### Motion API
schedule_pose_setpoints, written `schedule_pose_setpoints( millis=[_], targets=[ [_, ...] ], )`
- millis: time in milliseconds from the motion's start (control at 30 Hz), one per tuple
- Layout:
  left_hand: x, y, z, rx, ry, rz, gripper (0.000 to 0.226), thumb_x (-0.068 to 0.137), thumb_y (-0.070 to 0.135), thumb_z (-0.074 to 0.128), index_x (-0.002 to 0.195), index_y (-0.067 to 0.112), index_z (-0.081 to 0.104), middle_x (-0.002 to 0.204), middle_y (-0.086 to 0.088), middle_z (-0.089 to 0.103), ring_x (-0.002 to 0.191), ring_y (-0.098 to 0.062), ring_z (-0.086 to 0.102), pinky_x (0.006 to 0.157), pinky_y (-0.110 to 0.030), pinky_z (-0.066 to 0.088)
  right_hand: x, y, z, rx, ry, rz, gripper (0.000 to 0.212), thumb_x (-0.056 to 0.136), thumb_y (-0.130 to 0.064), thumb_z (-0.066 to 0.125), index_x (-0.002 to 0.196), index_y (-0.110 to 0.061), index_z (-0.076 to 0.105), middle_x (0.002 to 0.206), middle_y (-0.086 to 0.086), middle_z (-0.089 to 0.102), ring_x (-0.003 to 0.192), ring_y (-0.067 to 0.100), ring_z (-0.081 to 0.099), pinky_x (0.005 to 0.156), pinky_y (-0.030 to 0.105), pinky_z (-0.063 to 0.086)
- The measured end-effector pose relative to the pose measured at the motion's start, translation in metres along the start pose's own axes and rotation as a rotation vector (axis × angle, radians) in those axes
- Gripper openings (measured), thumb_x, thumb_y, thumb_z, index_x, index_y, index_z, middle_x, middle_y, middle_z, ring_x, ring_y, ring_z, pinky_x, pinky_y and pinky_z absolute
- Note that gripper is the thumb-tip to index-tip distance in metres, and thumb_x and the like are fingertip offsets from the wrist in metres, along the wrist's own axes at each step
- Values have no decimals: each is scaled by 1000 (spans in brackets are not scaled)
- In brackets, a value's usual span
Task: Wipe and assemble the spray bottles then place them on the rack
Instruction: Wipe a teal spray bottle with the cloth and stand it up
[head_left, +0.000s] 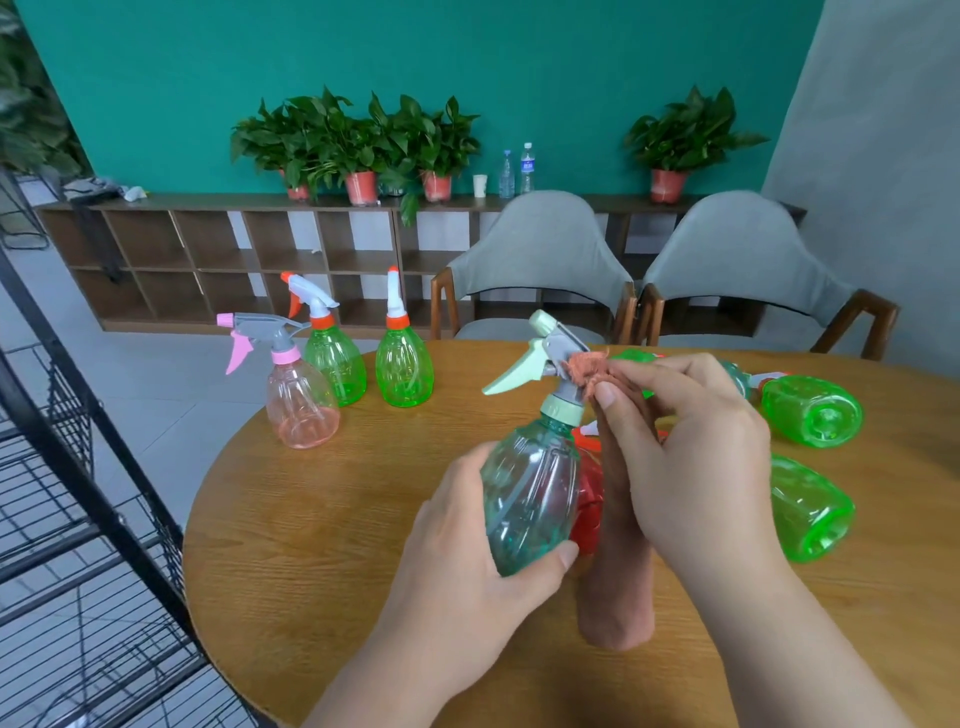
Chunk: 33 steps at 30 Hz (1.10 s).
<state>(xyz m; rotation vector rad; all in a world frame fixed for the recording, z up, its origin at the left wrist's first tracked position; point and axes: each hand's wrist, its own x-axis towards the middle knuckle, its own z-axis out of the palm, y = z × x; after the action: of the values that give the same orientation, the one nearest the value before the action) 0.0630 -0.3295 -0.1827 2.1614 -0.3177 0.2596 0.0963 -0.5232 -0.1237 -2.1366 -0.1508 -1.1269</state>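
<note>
My left hand (467, 540) grips the body of a teal spray bottle (530, 493) with a pale green trigger head (545, 353), holding it tilted above the round wooden table (322, 519). My right hand (691, 447) pinches a brown cloth (618, 582) and presses its bunched end against the back of the trigger head; the rest of the cloth hangs to the table. A red bottle (589, 499) lies partly hidden behind the teal one. Assembled pink (301, 400) and two green bottles (332, 364) (404, 364) stand at the table's far left.
Two green bottle bodies (810, 410) (808, 509) lie on their sides at the right, with loose spray heads behind my right hand. A black wire rack (78, 467) stands left of the table. Two grey chairs (540, 270) are tucked in at the far side.
</note>
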Motion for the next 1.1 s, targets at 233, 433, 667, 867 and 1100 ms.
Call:
schedule_pose_setpoints(
  millis=[233, 433, 667, 867, 1100],
  targets=[
    [0, 5, 8, -65, 55, -9, 89, 76, 68, 86, 143, 63, 28, 133, 36, 57, 125, 2, 59, 103, -33, 54, -20, -16, 15, 64, 37, -81, 24, 97, -13, 80, 121, -12, 81, 109, -3, 64, 101, 3, 63, 95, 8, 45],
    [1, 8, 5, -312, 87, -70, 69, 85, 42, 89, 135, 54, 44, 125, 30, 67, 116, 5, 66, 94, -23, 52, -19, -17, 18, 227, -126, -11, 24, 95, -18, 82, 118, -24, 83, 106, -15, 69, 105, 7, 68, 88, 11, 47],
    [3, 5, -4, -623, -38, -33, 64, 86, 34, 82, 144, 30, 55, 131, 8, 73, 122, -11, 71, 96, -24, 57, -17, -14, 19, 424, -273, 273, 19, 105, -26, 67, 116, -33, 81, 108, -19, 77, 110, 1, 70, 92, 16, 51],
    [6, 3, -10, -911, -259, -95, 69, 82, 44, 79, 144, 18, 63, 134, -18, 70, 124, -37, 67, 107, -56, 51, -13, -27, 10, 897, -413, 685, 26, 109, -23, 59, 116, -17, 83, 111, 5, 82, 108, 23, 78, 93, 38, 61],
    [8, 4, -2, -1084, -232, -173, 69, 92, 49, 72, 147, 10, 59, 139, -29, 65, 127, -58, 60, 109, -66, 50, -14, -31, 12, 1050, -378, 824, 28, 109, -25, 58, 121, -14, 80, 115, 18, 80, 109, 39, 75, 99, 55, 53]
  ],
)
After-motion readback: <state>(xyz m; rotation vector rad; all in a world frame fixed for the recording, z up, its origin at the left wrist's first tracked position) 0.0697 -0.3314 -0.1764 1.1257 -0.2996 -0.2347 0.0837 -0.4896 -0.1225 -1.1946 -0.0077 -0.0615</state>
